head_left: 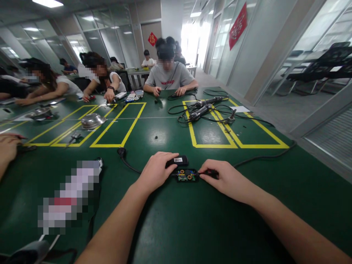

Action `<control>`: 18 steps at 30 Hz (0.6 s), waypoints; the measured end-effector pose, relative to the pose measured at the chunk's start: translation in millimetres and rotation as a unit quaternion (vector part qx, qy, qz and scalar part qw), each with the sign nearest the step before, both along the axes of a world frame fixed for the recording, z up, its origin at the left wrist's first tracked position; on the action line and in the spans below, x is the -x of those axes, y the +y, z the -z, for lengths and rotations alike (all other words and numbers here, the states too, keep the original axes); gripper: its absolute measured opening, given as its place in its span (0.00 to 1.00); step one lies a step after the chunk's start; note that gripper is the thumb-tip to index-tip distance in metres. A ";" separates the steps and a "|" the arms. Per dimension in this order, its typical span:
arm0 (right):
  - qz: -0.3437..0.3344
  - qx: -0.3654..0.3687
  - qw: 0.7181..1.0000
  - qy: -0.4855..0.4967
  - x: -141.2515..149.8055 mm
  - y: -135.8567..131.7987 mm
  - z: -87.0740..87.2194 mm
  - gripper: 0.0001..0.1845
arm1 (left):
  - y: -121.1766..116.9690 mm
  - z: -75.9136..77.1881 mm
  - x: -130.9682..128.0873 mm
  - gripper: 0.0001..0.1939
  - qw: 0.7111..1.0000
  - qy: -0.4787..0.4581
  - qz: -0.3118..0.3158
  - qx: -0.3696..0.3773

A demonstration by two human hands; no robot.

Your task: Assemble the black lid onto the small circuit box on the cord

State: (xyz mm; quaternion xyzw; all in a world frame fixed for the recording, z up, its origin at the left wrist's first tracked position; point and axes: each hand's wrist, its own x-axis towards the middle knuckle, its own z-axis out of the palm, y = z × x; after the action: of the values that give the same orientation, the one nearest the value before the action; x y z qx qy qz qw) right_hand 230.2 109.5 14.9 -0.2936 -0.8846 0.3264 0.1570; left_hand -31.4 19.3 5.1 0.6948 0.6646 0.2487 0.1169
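A small black case (180,180) lies open on the green table, showing a circuit board (189,173) with copper coils and coloured wires. Just behind it is its black cover (184,160), which carries a white label. My left hand (156,170) is closed, thumb and fingers around the cover's left end. At the case's right end, my right hand (217,178) pinches the black cord (258,158) where it meets the case; the fingertips partly hide that spot. Another cord with a black plug (121,151) runs under my left hand toward the case.
Electric screwdrivers (202,111) with tangled cables lie within yellow tape at the back right. A metal bowl (93,121) stands at left-centre. A blurred-out pouch-like object (71,194) lies nearer. Across the table sits a person (172,73); another person's hand (8,148) is at far left.
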 end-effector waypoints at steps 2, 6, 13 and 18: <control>-0.002 0.000 1.000 0.001 1.2 -1.0 0.0 0.06 | -1.0 -4.3 -0.1 0.22 1.000 -0.012 -0.004 -0.006; -0.009 -0.002 1.000 0.005 1.6 -1.2 -1.6 0.07 | -5.6 -18.5 -5.2 0.18 0.996 -0.071 0.028 -0.040; -0.001 0.010 1.000 -0.005 1.3 0.2 -0.8 0.05 | -14.2 -31.5 -14.8 0.16 0.990 -0.084 0.111 0.029; 0.018 0.013 1.000 0.006 0.2 -2.0 0.3 0.18 | -13.4 -31.7 -12.6 0.18 0.990 -0.059 0.110 0.068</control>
State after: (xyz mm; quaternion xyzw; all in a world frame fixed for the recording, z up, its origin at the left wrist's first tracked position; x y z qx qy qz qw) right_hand 230.0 107.5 14.6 -0.3095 -0.8740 0.3370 0.1637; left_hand -18.9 5.9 36.8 0.7380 0.5919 0.2289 0.2297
